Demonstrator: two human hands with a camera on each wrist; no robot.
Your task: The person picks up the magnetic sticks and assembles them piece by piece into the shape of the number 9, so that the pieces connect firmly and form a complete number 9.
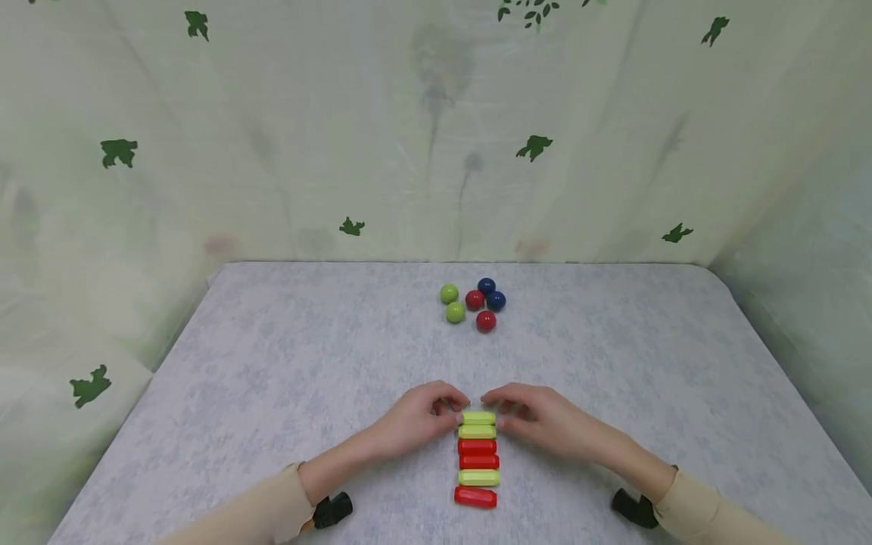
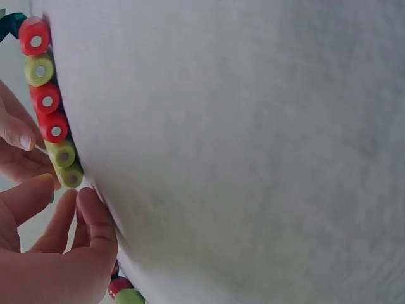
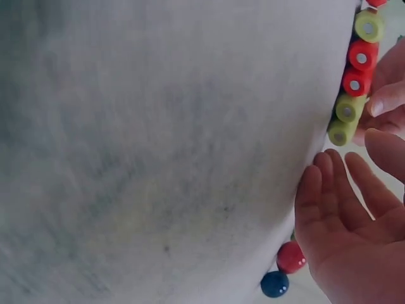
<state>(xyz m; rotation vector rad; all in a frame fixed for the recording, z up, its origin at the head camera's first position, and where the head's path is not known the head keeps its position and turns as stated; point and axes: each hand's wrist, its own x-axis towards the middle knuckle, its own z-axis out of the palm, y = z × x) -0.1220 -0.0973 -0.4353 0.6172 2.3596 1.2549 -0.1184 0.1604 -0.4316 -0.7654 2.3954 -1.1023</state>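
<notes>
A column of short red and yellow-green rods with pale round ends lies in front of me, side by side. At its far end is a yellow-green rod (image 1: 479, 418), with a second yellow-green rod (image 1: 477, 431) right behind it. My left hand (image 1: 424, 412) is at the left end of the far rod, thumb tip close to it and fingers loosely bent. On the other side my right hand (image 1: 553, 421) mirrors it, its fingers (image 3: 342, 196) relaxed and nothing between them. Nearest me lies a red rod (image 1: 475, 496), slightly tilted.
Beyond the hands sits a loose group of balls: green balls (image 1: 449, 294), red balls (image 1: 486, 322) and blue balls (image 1: 496, 300). They rest on a grey mottled tabletop (image 1: 306, 341). A pale curtain with green leaf shapes (image 1: 534, 147) hangs behind the table's far edge.
</notes>
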